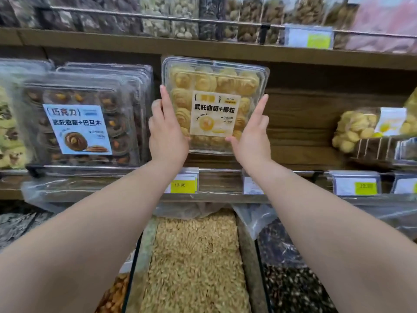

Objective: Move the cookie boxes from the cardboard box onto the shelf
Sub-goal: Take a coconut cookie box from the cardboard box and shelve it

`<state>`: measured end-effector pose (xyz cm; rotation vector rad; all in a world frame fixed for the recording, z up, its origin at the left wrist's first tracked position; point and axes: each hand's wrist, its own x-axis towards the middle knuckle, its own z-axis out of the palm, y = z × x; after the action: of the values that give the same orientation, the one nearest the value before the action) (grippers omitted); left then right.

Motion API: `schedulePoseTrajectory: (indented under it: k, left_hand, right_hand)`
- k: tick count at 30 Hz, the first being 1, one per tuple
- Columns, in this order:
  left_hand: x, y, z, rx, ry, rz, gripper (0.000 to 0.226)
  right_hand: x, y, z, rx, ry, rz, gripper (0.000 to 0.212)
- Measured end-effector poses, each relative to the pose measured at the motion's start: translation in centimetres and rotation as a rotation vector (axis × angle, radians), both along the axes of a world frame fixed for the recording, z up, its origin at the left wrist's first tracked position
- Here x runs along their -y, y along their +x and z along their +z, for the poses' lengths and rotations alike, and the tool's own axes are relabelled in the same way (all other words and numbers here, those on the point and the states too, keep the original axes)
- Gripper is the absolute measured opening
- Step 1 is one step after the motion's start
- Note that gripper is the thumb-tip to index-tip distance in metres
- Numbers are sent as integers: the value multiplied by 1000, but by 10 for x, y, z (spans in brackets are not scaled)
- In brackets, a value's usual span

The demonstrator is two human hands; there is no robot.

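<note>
Cookie box [214, 105]: clear plastic case of pale yellow cookies with a cream label, standing upright with its face toward the camera, above the shelf rail [221, 170]; whether its base is resting on the shelf cannot be told.
Left hand [167, 134]: pressing against the cookie box's left edge, fingers [165, 102] lying flat up the side, thumb tucked at the lower left corner.
Right hand [250, 136]: pressing against the cookie box's right edge, forefinger stretching up the side, thumb touching the lower front near the label.
Grip: both hands are clasping the cookie box between them.
Chocolate cookie boxes [83, 118]: standing in a stack just left of the cookie box, blue label facing out, behind the same rail.
Bagged yellow cookies [358, 129]: lying well to the right of the cookie box.
Price tag [184, 185]: yellow, hanging on the shelf [302, 123] edge directly below the cookie box.
Grain bin [194, 260]: sitting below the cookie box, under both forearms.
Upper shelf: clear packs [248, 19] of mixed biscuits are lining up above the cookie box.
</note>
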<state>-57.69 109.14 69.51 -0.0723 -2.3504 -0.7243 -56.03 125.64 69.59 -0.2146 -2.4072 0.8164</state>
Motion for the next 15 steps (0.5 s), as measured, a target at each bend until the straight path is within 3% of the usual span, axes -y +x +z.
schedulePoseTrajectory:
  k: [6,15]
  left_hand:
    - [2,-30,-11,197,10,-37,125]
    - [10,-30,-14,265,15,-66,111]
  right_hand:
    - [-8,-30,-10,142,28,40,118]
    - [-1,-32,-12,193,76,57,120]
